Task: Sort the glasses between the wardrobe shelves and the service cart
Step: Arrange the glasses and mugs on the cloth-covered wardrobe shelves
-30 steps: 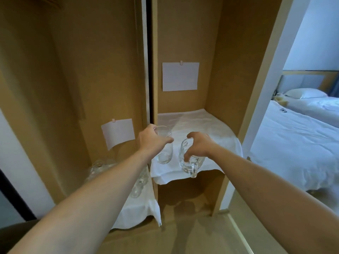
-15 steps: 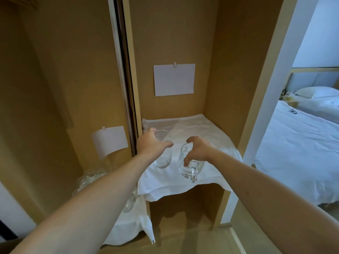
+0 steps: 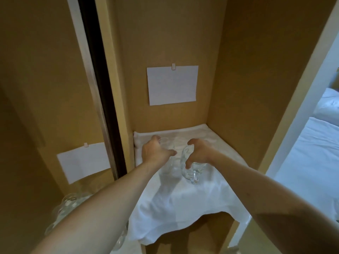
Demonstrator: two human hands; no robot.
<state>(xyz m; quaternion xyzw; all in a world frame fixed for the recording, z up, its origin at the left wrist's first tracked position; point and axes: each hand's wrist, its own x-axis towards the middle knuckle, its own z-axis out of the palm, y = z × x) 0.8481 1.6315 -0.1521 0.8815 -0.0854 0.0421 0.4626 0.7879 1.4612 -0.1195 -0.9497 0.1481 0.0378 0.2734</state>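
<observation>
My left hand point(image 3: 156, 153) grips a clear tumbler point(image 3: 169, 164) from above by its rim, over the white cloth point(image 3: 183, 202) that covers the right wardrobe shelf. My right hand point(image 3: 199, 154) grips a clear glass mug with a handle point(image 3: 191, 171) from above, just right of the tumbler. Both glasses are upright, at or just above the cloth; I cannot tell whether they touch it. Several more clear glasses point(image 3: 67, 204) stand on the lower left shelf, partly hidden by my left forearm.
A blank white paper point(image 3: 172, 85) is clipped to the back wall of the right compartment, another paper point(image 3: 84, 161) to the left one. A dark vertical divider point(image 3: 102, 88) splits the wardrobe. A white bed point(image 3: 311, 162) lies to the right, past the wardrobe's side panel.
Both hands have carried their glasses forward, deeper over the cloth-covered right shelf, and lower. The view has moved closer to the wardrobe.
</observation>
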